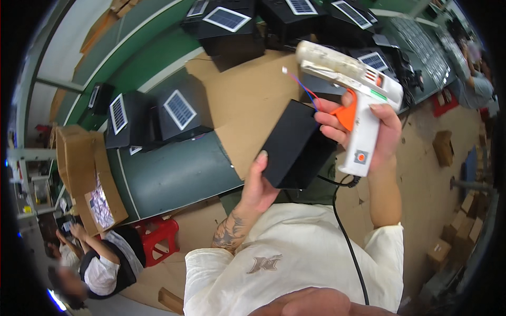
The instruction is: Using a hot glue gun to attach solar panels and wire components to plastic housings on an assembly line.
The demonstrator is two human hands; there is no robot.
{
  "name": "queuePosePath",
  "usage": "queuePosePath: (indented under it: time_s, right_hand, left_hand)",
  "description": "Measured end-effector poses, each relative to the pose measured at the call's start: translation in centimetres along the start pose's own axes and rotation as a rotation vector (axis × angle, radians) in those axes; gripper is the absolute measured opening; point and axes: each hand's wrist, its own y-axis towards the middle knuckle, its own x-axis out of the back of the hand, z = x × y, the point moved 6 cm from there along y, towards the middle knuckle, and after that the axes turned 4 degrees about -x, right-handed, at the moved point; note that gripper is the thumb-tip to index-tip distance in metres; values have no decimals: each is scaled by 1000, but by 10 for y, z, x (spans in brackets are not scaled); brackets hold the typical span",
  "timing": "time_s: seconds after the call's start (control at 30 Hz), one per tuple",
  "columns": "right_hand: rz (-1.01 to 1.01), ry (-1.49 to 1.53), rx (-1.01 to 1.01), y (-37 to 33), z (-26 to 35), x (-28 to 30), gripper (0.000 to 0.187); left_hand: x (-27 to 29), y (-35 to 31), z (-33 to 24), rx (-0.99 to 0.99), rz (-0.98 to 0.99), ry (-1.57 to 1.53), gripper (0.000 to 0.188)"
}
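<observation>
My right hand (383, 131) is wrapped round the white handle of a hot glue gun (363, 89), with fingers by its orange trigger. The gun's nozzle end points up and left, and a black cord hangs from the bottom of its handle. In my left hand (258, 184) is a black box (295, 145), held tilted at its lower left side with the thumb on top. Thin red and blue wires (303, 87) with a small white connector rise from the box's far end. The glue gun and my right fingers partly hide the box's right side.
Cardboard (237, 100) covers part of the green worktable (179, 168). Black boxes with small solar panels (179, 109) stand left and along the back. An open carton (79, 174) is at left. A seated person (105, 263) and red stool (159, 239) are lower left.
</observation>
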Motion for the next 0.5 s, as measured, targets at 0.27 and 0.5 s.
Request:
queuePosePath:
  time_s: [0.27,0.5]
  right_hand:
    - [1,-243,158,0,3,-7,47]
    - [69,-266,290,7,10,-21,47]
  left_hand:
    - [9,-3,12,19,4,28,62]
    - [-1,-14,34,456,113,-295,68]
